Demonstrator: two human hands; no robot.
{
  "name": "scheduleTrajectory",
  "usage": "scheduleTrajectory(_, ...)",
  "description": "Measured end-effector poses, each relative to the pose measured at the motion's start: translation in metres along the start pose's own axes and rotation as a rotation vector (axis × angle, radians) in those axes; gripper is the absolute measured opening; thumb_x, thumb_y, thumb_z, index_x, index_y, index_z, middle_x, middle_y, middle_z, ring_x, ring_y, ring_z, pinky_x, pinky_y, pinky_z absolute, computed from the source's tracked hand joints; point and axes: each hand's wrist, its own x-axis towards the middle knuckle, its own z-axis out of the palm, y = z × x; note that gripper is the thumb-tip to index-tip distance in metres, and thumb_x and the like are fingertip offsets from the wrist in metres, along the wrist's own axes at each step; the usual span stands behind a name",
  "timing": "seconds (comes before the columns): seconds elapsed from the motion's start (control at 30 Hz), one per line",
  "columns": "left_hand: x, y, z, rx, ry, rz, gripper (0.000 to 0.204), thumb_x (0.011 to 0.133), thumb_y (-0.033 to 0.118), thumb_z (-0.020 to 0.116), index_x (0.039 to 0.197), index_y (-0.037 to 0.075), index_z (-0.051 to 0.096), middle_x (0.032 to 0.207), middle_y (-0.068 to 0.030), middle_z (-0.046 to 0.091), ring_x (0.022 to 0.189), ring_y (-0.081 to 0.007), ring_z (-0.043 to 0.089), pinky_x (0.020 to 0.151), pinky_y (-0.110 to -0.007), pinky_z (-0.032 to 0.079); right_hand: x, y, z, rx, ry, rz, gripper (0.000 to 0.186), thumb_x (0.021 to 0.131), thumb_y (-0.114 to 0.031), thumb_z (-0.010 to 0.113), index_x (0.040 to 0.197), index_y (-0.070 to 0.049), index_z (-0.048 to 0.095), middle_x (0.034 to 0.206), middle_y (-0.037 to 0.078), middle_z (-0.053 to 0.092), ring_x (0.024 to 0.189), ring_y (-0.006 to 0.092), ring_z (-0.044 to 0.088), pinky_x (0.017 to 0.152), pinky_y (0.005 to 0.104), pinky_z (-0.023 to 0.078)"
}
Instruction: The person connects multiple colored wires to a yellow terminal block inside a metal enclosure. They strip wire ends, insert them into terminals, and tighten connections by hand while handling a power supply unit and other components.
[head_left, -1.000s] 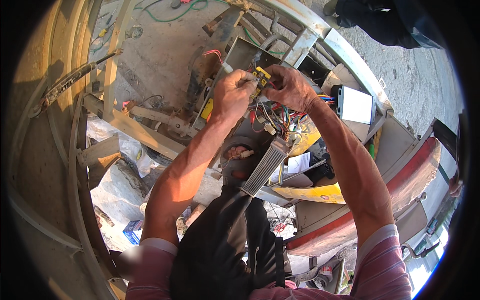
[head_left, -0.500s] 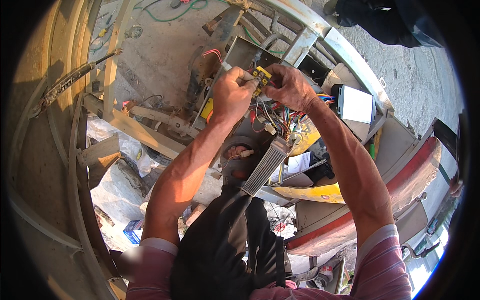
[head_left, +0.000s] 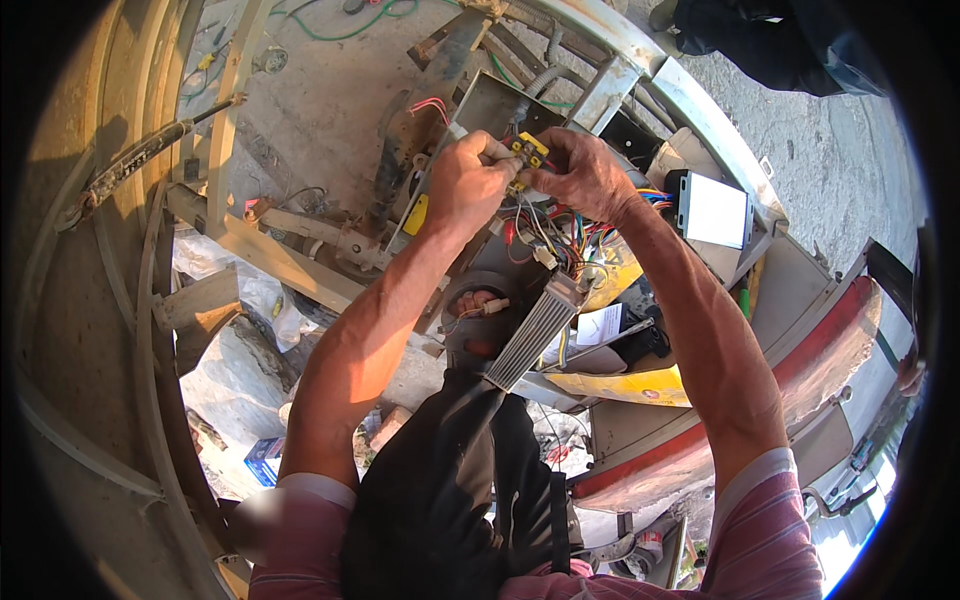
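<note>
Between my two hands is a small yellow and dark electrical part (head_left: pixel 529 149) that looks like a terminal block or breaker. My left hand (head_left: pixel 470 180) pinches its left side, fingers closed. My right hand (head_left: pixel 583 178) grips it from the right with thumb and curled fingers. Fingertips hide much of the part. Below it hangs a bundle of coloured wires (head_left: pixel 575 240) with a white connector (head_left: pixel 545 257). A finned metal box (head_left: pixel 537 333) leans against my trousers under the wires. The silver control box (head_left: pixel 714 208) sits right of my right wrist, with coloured leads at its side.
A metal frame rail (head_left: pixel 700 105) curves round the far right. Beige frame bars (head_left: pixel 226 120) stand at left. A yellow box (head_left: pixel 625 385) lies between my forearms, and a red-edged panel (head_left: pixel 735 405) lies under my right forearm. Another person's dark-clothed legs (head_left: pixel 750 40) show at top right.
Both hands stay in nearly the same place on the yellow part. My fingers and the part have shifted very slightly; the wires below hang almost as before.
</note>
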Motion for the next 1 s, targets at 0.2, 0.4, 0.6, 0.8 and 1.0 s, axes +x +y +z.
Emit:
scheduleTrajectory(0.2, 0.003, -0.006, 0.003, -0.034, -0.027, -0.04, 0.016, 0.087, 0.01, 0.082, 0.092, -0.003, 0.072, 0.077, -0.0128, 0.076, 0.07, -0.0148, 0.071, 0.064, -0.034, 0.055, 0.001, 0.005, 0.003, 0.0, 0.009, 0.0, 0.045, 0.088, -0.039, 0.082, 0.107, 0.001, 0.073, 0.087, 0.014, 0.072, 0.078, 0.0264, 0.066, 0.075, 0.0414, 0.054)
scheduleTrajectory(0.4, 0.004, -0.008, 0.0, -0.169, -0.045, -0.131, 0.015, 0.089, 0.01, 0.081, 0.092, -0.002, 0.073, 0.081, -0.0087, 0.076, 0.071, -0.0118, 0.067, 0.063, -0.032, 0.053, 0.002, 0.005, 0.003, -0.016, 0.033, -0.003, 0.044, 0.085, -0.036, 0.08, 0.108, 0.0, 0.073, 0.088, 0.015, 0.073, 0.08, 0.0271, 0.069, 0.078, 0.0414, 0.055)
scheduleTrajectory(0.6, -0.013, -0.013, -0.029, -0.334, 0.011, -0.274, 0.008, 0.093, 0.012, 0.08, 0.095, 0.008, 0.073, 0.086, 0.0007, 0.071, 0.071, -0.007, 0.061, 0.062, -0.024, 0.048, -0.002, -0.004, -0.001, 0.01, 0.052, 0.022, 0.044, 0.082, -0.031, 0.076, 0.112, 0.001, 0.073, 0.095, 0.017, 0.076, 0.085, 0.028, 0.072, 0.082, 0.0396, 0.056)
scheduleTrajectory(0.8, -0.011, -0.03, -0.035, -0.16, 0.069, -0.064, 0.005, 0.096, 0.01, 0.075, 0.099, 0.006, 0.074, 0.086, 0.0014, 0.071, 0.077, -0.0051, 0.062, 0.066, -0.025, 0.051, -0.004, -0.007, -0.001, 0.045, 0.076, 0.003, 0.045, 0.083, -0.031, 0.075, 0.112, 0.003, 0.073, 0.097, 0.018, 0.077, 0.085, 0.0248, 0.072, 0.082, 0.0385, 0.056)
scheduleTrajectory(1.0, -0.006, -0.022, -0.044, 0.036, 0.059, 0.009, 0.013, 0.099, 0.011, 0.072, 0.107, 0.001, 0.075, 0.089, 0.0013, 0.071, 0.08, -0.0068, 0.061, 0.072, -0.027, 0.051, -0.004, -0.006, -0.001, 0.057, 0.067, 0.013, 0.044, 0.083, -0.03, 0.076, 0.111, 0.003, 0.073, 0.09, 0.015, 0.075, 0.08, 0.0206, 0.068, 0.076, 0.0367, 0.054)
